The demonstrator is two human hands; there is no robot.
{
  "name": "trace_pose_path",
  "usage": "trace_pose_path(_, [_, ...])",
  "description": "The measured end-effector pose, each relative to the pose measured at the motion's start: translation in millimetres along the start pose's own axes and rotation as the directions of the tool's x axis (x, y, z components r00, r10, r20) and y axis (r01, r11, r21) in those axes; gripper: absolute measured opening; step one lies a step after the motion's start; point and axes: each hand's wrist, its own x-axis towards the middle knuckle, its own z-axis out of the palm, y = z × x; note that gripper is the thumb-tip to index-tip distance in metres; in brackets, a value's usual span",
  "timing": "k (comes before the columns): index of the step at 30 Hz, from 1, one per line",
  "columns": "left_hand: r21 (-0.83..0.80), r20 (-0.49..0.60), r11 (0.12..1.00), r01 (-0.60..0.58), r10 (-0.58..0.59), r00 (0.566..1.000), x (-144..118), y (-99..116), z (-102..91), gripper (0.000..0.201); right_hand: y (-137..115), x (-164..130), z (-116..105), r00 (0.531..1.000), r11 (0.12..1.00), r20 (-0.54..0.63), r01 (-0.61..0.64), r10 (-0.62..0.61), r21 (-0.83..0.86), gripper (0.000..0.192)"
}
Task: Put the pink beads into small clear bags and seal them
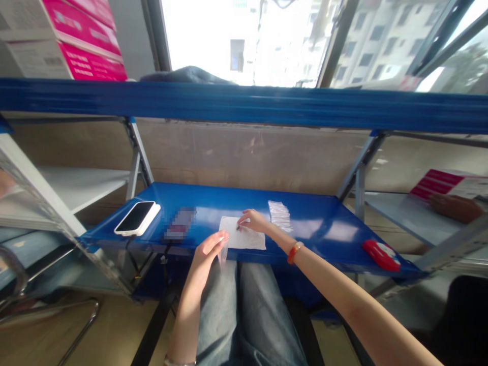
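Note:
My left hand [214, 245] is closed at the front edge of the blue table [316, 213]. A clear plastic bag [223, 255] hangs down from its fingertips. Over a white sheet [252, 241], my right hand [253, 220] pinches a small dark object [238, 227], too small to name. That hand's fingertips are at or just above the sheet; I cannot tell whether they touch it. Just right of my right hand lies a row of several thin, clear-wrapped packets [279, 215].
A phone on a white block [137, 218] and a blurred-out item [180, 223] lie to the left. A red object [381, 255] sits near the right corner. A blue shelf beam [244, 104] crosses above. At far right another person's hand [455, 207] rests by a pink-and-white box [438, 184].

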Motion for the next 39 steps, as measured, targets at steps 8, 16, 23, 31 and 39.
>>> trace_pose_path(8, [0.018,-0.005,1.0,0.003,-0.003,1.0,0,3,0.3,0.046,5,-1,10,0.982,0.992,-0.159,-0.085,0.1,0.096,0.007])
trace_pose_path(16, [0.065,0.042,0.998,0.002,-0.005,0.999,1,6,-1.6,0.047,-47,-11,-42,0.97,0.935,-0.241,0.053,0.036,0.35,0.01])
trace_pose_path(23, [0.052,0.056,0.998,-0.035,0.032,0.998,1,3,2.2,0.039,-100,-32,-60,0.966,0.934,-0.148,0.247,-0.214,0.257,0.007])
trace_pose_path(31, [0.076,0.049,0.997,-0.021,0.017,0.999,-2,8,3.1,0.04,-48,-17,-24,0.993,0.994,-0.1,-0.075,0.067,-0.078,0.01])
trace_pose_path(39, [0.058,0.027,0.998,-0.004,0.003,1.0,-3,12,3.4,0.046,-32,-22,1,0.985,0.953,-0.05,-0.172,0.165,-0.251,0.023])
